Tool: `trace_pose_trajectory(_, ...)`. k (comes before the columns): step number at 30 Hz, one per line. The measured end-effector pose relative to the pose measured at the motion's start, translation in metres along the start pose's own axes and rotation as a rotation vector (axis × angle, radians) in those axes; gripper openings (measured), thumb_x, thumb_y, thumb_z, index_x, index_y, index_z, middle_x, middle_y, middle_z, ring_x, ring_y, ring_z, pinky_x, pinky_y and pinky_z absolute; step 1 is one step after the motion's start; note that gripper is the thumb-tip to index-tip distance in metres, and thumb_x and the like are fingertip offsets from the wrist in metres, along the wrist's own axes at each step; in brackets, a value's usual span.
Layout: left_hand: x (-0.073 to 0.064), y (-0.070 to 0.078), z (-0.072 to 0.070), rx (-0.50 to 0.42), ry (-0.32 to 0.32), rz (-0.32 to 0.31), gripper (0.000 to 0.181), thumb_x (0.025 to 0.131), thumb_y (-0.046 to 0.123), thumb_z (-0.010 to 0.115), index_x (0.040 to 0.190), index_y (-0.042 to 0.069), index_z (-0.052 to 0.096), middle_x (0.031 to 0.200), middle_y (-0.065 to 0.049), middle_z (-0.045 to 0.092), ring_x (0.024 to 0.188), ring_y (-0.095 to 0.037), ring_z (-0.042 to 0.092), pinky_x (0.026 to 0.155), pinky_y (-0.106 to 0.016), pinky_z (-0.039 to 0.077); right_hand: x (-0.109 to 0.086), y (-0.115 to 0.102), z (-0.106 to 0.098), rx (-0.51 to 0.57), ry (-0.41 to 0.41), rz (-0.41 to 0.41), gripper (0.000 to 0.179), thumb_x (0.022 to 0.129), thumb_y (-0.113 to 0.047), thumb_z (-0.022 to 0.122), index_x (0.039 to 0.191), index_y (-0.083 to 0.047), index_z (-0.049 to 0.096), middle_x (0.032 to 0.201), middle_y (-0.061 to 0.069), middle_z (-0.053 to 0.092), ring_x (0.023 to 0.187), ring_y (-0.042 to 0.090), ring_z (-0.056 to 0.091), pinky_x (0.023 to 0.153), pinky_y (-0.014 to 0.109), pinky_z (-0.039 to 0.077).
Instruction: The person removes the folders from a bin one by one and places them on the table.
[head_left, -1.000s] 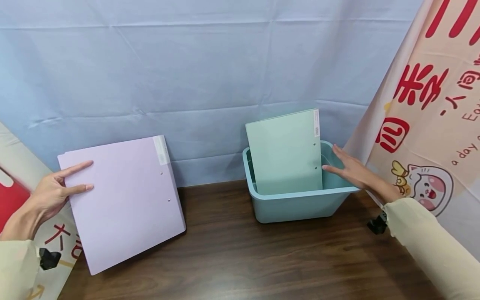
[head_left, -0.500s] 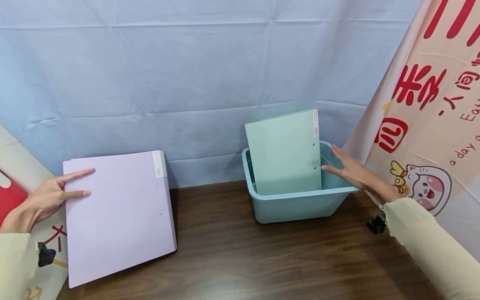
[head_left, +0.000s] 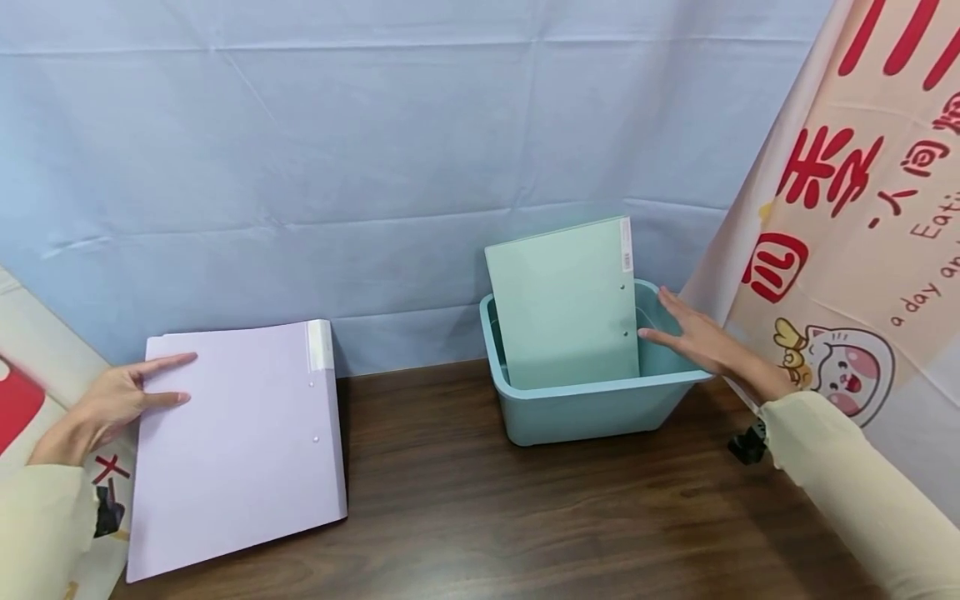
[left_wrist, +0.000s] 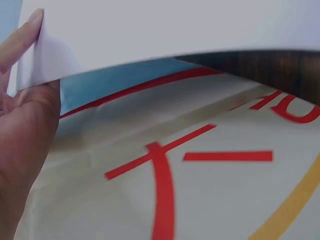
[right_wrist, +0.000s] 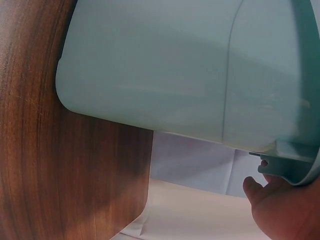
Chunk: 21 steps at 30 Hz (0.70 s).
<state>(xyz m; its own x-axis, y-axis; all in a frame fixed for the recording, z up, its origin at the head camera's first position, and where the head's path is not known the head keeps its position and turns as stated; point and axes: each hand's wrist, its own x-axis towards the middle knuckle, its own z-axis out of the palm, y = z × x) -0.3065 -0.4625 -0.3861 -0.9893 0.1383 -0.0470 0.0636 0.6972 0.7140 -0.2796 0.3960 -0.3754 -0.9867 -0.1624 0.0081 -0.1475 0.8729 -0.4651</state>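
My left hand grips the left edge of a lavender file folder, with two straight digits across its front and the rest of the hand behind. The folder stands tilted at the left of the table, a white label at its upper right corner. In the left wrist view its underside edge passes above a printed cloth. My right hand holds the right rim of a teal plastic bin; two digits reach over the inside, and in the right wrist view fingertips show outside beneath the rim. A mint green folder leans upright in the bin.
The brown wooden table ends at a pale blue cloth hanging behind. A printed cloth with red characters hangs at the right. Another printed cloth with a red patch lies at the left edge.
My left hand has lowered the lavender folder and turned it slightly, its bottom edge shifting left and toward me. My right hand and the bin have stayed in place.
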Motion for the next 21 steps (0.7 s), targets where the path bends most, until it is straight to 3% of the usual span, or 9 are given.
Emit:
trace_pose_trajectory(3,0.002,-0.002,0.007,-0.037,0.008,-0.040,0.082,0.079,0.033,0.082,0.149,0.023,0.042,0.158,0.005,0.024,0.148,-0.027,0.005,0.120,-0.034,0.013,0.000,0.000,0.000,0.006,0.003,-0.006,0.091,0.095,-0.056,0.051,0.157,-0.024,-0.008,0.164,0.012,-0.007,0.147,0.044,0.000,0.104,0.078,0.010)
trace_pose_trajectory(5,0.004,-0.003,0.012,-0.082,0.021,-0.042,0.083,0.078,0.031,0.083,0.149,0.019,0.042,0.161,-0.012,0.016,0.148,-0.035,0.000,0.117,-0.057,0.004,0.000,0.000,0.000,0.008,0.005,-0.008,0.090,0.096,-0.056,0.051,0.156,-0.024,-0.008,0.164,0.011,-0.007,0.148,0.044,0.000,0.104,0.077,0.010)
trace_pose_trajectory(9,0.006,-0.008,0.023,-0.126,0.052,-0.062,0.084,0.077,0.030,0.084,0.149,0.018,0.042,0.159,-0.023,0.009,0.146,-0.042,-0.002,0.113,-0.064,0.005,0.000,0.001,0.000,0.004,0.006,-0.012,0.090,0.096,-0.055,0.051,0.156,-0.025,-0.009,0.164,0.011,-0.007,0.147,0.045,0.001,0.104,0.078,0.011)
trace_pose_trajectory(21,0.011,-0.022,0.045,-0.188,0.089,-0.174,0.088,0.075,0.033,0.085,0.150,0.025,0.038,0.159,-0.019,0.004,0.146,-0.045,0.001,0.111,-0.068,0.008,0.000,0.003,0.000,0.009,0.005,-0.002,0.091,0.095,-0.057,0.050,0.156,-0.026,-0.009,0.164,0.011,-0.007,0.147,0.045,0.001,0.104,0.078,0.010)
